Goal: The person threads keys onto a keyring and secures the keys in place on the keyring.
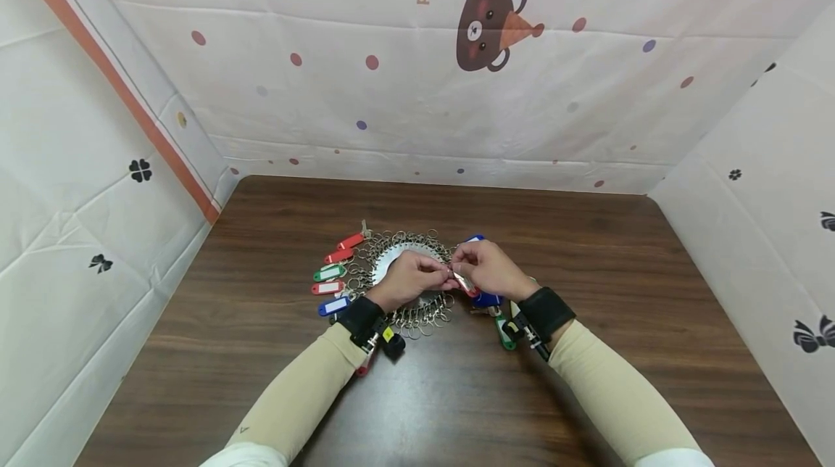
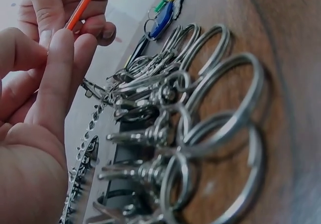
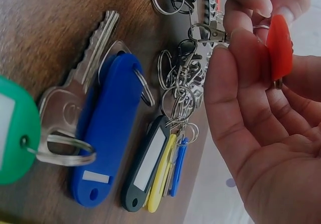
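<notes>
A red key tag [image 3: 281, 45] is held between the thumb and fingers of my right hand [image 1: 492, 270]; in the left wrist view the tag [image 2: 83, 5] looks like a thin orange edge. Fingertips of my left hand [image 1: 417, 275] pinch at a small metal ring [image 3: 261, 27] beside the tag, mostly covered by the fingers. Both hands meet over the right side of a round silver rack [image 1: 385, 257], whose rim carries many swivel clasps with split rings [image 2: 241, 93]. One clasp [image 3: 215, 34] reaches up to the fingers of my right hand.
Red, green and blue key tags [image 1: 328, 287] fan out left of the rack. To its right lie a blue tag [image 3: 108, 128], a key [image 3: 75, 93], a green tag [image 3: 17, 128], and black and yellow ones. The wooden table [image 1: 587, 380] meets patterned cloth walls [image 1: 391, 104].
</notes>
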The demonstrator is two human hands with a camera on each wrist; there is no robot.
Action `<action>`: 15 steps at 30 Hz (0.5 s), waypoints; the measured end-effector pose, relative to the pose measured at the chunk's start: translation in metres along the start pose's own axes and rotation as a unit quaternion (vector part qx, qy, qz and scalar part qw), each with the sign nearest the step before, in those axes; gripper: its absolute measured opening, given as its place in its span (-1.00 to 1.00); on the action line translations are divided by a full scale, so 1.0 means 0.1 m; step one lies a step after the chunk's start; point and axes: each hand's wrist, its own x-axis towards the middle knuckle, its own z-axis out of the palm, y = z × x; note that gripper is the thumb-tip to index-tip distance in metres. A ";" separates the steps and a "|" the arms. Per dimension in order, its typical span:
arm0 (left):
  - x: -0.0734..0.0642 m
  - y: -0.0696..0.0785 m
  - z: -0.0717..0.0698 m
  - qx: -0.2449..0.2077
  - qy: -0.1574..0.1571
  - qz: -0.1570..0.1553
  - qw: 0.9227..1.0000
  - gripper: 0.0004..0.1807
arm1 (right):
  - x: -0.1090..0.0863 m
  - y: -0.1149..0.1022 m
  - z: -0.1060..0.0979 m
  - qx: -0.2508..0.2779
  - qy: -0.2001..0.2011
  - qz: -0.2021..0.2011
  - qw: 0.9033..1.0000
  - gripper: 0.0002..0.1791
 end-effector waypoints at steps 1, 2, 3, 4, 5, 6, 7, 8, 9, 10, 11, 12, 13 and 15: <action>0.00 0.00 0.00 0.006 0.005 0.001 1.000 -0.76 | 0.00 0.00 0.00 0.001 -0.001 0.001 1.000 -0.85; 0.00 0.01 0.01 0.010 0.008 0.003 1.000 -0.76 | 0.00 -0.01 0.00 0.000 -0.002 0.003 1.000 -0.85; 0.00 0.01 0.02 0.014 0.012 0.005 1.000 -0.77 | 0.00 -0.01 0.01 0.000 -0.003 0.004 1.000 -0.85; 0.00 0.01 0.02 0.019 0.015 0.007 1.000 -0.77 | 0.01 -0.01 0.01 -0.001 -0.004 0.006 1.000 -0.84; 0.00 0.01 0.02 0.025 0.018 0.008 0.999 -0.78 | 0.01 -0.01 0.01 -0.001 -0.004 0.007 1.000 -0.84; 0.00 0.01 0.03 0.032 0.021 0.011 0.999 -0.79 | 0.01 -0.02 0.01 -0.002 -0.005 0.006 1.000 -0.84; 0.00 0.01 0.03 0.038 0.023 0.013 0.999 -0.79 | 0.01 -0.02 0.01 -0.004 -0.005 0.003 1.000 -0.84; 0.00 0.01 0.03 0.041 0.025 0.012 0.999 -0.80 | 0.01 -0.03 0.01 -0.006 -0.006 0.001 1.000 -0.84; 0.00 0.01 0.03 0.045 0.027 0.011 0.999 -0.80 | 0.00 -0.03 0.00 -0.007 -0.005 -0.002 1.000 -0.84; 0.00 0.02 0.03 0.045 0.029 0.009 0.999 -0.80 | 0.00 -0.04 0.00 -0.009 -0.006 -0.004 1.000 -0.84; 0.00 0.01 0.03 0.043 0.031 0.006 0.999 -0.80 | 0.00 -0.05 -0.01 -0.010 -0.006 -0.007 1.000 -0.84; 0.00 0.01 0.03 0.037 0.031 0.003 0.999 -0.80 | 0.00 -0.05 -0.01 -0.012 -0.006 -0.010 1.000 -0.83; 0.01 0.00 0.03 0.029 0.033 -0.001 0.999 -0.81 | -0.01 -0.06 -0.01 -0.014 -0.007 -0.014 1.000 -0.83; 0.02 -0.01 0.02 0.012 0.037 -0.008 0.999 -0.85 | -0.01 -0.07 -0.01 -0.020 -0.007 -0.022 1.000 -0.83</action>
